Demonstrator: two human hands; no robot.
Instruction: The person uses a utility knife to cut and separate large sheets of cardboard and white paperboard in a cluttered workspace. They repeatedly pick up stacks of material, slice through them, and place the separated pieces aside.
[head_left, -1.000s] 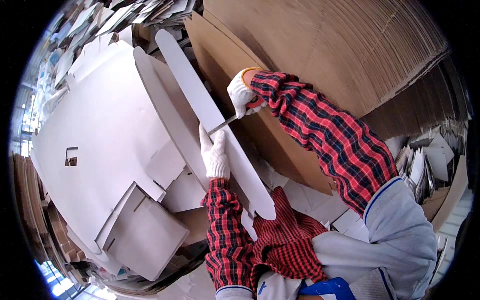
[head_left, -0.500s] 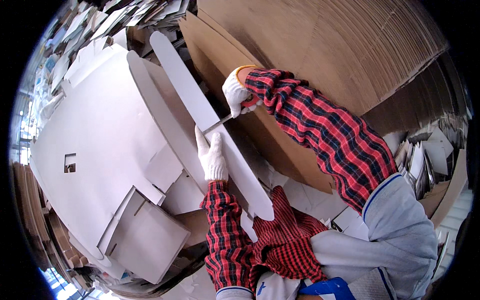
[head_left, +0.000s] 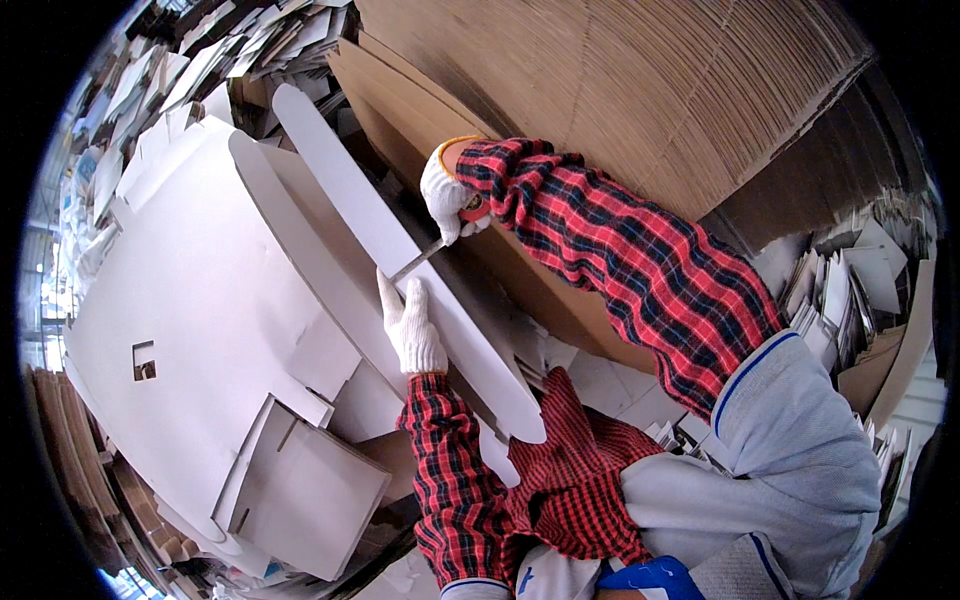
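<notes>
The right hand (head_left: 452, 200), in a white knitted glove, has its fingers curled around one red-handled tool (head_left: 474, 209), whose thin, straight, greyish part reaches across a long white cardboard strip (head_left: 385, 235) near its middle. The left hand (head_left: 412, 335), gloved alike, rests at the strip's left edge just below that crossing; two fingers spread in a V, and whether the others pinch the strip from beneath cannot be told.

There is one such strip: narrow, flat and pale, with rounded ends, slanting from upper left to lower right between the other boards. Two red-and-black plaid fabric sleeves (head_left: 620, 265) cover the forearms. Left of the strip spreads one large, curved-edged white cardboard panel (head_left: 210, 290) with one small rectangular cutout (head_left: 144, 361). To the right stands a thick stack of brown cardboard sheets (head_left: 620, 90), too many to count; uncounted paper scraps (head_left: 210, 65) heap at upper left.
</notes>
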